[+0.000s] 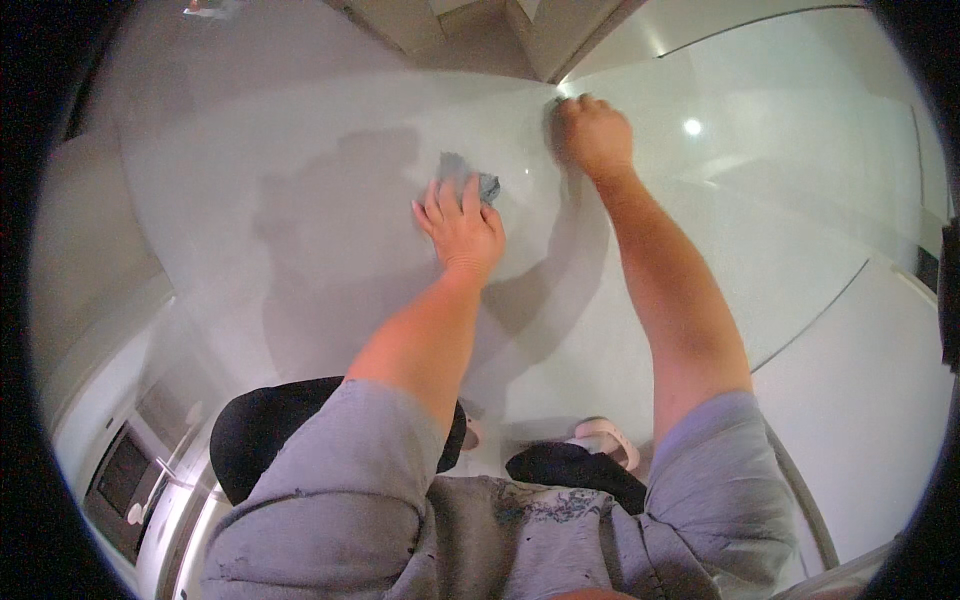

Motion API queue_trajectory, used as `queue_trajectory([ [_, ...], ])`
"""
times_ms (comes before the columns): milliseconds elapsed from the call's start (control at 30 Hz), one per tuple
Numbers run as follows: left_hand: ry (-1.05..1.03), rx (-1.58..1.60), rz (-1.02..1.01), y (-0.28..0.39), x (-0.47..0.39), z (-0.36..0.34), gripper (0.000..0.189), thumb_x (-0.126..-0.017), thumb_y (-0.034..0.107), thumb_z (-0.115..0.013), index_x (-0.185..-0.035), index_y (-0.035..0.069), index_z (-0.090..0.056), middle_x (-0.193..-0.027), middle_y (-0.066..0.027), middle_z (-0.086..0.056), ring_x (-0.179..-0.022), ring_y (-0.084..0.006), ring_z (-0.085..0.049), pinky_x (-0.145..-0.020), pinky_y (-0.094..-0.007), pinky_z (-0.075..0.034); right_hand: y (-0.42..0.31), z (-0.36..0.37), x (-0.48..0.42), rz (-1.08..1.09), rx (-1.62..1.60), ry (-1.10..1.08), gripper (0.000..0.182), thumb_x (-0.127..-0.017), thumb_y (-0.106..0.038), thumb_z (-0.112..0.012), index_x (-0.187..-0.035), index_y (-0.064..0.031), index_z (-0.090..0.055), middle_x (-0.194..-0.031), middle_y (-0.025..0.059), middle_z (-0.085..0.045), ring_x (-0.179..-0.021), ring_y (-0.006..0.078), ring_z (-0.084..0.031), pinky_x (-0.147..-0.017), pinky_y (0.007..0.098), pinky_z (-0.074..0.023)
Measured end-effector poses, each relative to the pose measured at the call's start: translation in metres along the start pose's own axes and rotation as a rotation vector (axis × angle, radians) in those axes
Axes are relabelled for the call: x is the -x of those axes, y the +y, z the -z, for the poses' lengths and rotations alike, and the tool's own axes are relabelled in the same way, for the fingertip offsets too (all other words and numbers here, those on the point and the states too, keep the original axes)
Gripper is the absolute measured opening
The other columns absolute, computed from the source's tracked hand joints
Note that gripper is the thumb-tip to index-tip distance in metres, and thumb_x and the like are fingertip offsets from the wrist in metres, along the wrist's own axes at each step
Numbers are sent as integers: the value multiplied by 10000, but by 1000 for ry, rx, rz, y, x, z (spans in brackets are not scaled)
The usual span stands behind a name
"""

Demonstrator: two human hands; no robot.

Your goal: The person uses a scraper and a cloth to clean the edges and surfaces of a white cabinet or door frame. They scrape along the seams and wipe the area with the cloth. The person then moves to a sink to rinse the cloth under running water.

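Observation:
My left hand (466, 232) lies with fingers spread on a crumpled dark grey cloth or piece of plastic (489, 187), pressing it against a pale, smooth surface (375, 315). Bits of the grey material stick out beyond the fingertips and beside the index finger. Farther forward and to the right, my right hand (598, 135) is curled and slightly blurred close to a corner of the surface. Something dark shows at its fingertips, too hidden to name. Shadows of both arms fall on the surface.
Beige panels (480, 45) meet in a corner just beyond my right hand. A small item (210, 9) lies at the top left. A pink clog (607, 442) is on my foot below. At the lower left stands a white frame with a dark panel (124, 480).

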State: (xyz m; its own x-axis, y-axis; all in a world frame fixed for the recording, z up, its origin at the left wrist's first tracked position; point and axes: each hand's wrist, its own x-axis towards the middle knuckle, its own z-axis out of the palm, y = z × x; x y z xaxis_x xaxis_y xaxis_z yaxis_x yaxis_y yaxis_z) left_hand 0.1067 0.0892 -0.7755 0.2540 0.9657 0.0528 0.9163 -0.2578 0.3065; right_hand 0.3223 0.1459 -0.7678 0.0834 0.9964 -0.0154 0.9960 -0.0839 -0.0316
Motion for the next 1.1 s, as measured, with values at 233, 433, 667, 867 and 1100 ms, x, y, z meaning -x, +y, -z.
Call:
queue_trajectory([
  [233,81,96,-22,-5,0,-4,420,-741,165,-544,-1156,118,-498,-1223,-158,-400,-1208,-371,-302,-1034,-573,-126,-12,29,96,-638,-585,34,245,-822,-228,-510,-894,-19,-617,-886,171,-630,-834,330,-599,-721,400,-479],
  [433,84,306,-34,1,-12,-10,419,-761,160,-585,-1160,76,-487,-1202,-200,-410,-1162,-383,-344,-993,-531,-233,13,-1,217,-819,-651,-241,232,-817,-199,-546,-920,-1,-606,-871,198,-623,-841,363,-591,-748,422,-456],
  [667,90,362,56,88,-102,-49,536,-805,293,-600,-1230,11,-433,-1238,-247,-365,-1159,-395,-325,-959,-507,-264,-10,5,213,-777,-618,-127,156,-818,-135,-521,-901,-10,-565,-874,196,-605,-851,369,-571,-736,429,-443],
  [867,-89,18,27,91,-124,-46,423,-812,288,-556,-1141,28,-494,-1209,-185,-422,-1135,-362,-377,-912,-495,-310,-2,-10,224,-721,-568,-85,137,-836,-124,-501,-885,0,-535,-847,203,-599,-815,378,-566,-700,435,-438],
  [1100,-258,-240,285,-94,-179,-7,337,-832,246,-477,-1146,130,-518,-1149,-135,-526,-1098,-319,-474,-835,-480,-409,-5,-14,212,-756,-586,-116,170,-834,-140,-507,-931,-8,-549,-874,197,-612,-831,370,-581,-725,421,-448],
])
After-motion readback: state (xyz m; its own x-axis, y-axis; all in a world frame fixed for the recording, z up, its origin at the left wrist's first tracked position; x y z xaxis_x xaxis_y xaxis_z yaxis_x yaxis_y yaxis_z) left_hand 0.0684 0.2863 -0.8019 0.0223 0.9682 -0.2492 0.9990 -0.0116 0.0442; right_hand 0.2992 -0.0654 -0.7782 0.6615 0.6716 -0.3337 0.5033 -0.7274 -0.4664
